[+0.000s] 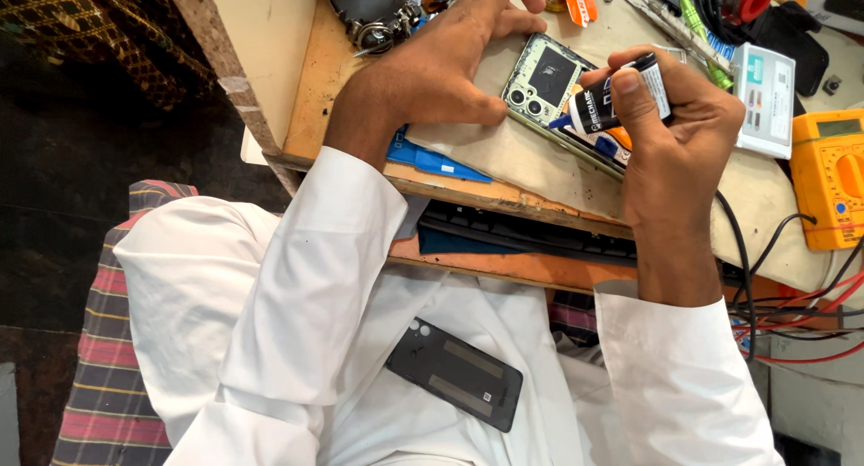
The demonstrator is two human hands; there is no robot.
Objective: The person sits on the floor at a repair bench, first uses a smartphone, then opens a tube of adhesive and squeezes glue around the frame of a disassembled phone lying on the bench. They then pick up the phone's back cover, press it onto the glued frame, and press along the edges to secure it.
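Note:
An opened phone with its back removed lies on a beige mat on the wooden bench. My left hand presses flat on the mat beside the phone, thumb touching its near edge by the camera lenses. My right hand grips a small black glue tube with its tip pointed down at the phone's frame. A dark phone back cover rests on my lap against the white clothing.
A yellow multimeter sits at the bench's right edge, with red and black wires hanging below. A white boxy device, screwdrivers and a blue plastic pry tool lie around. A keyboard sits on the shelf underneath.

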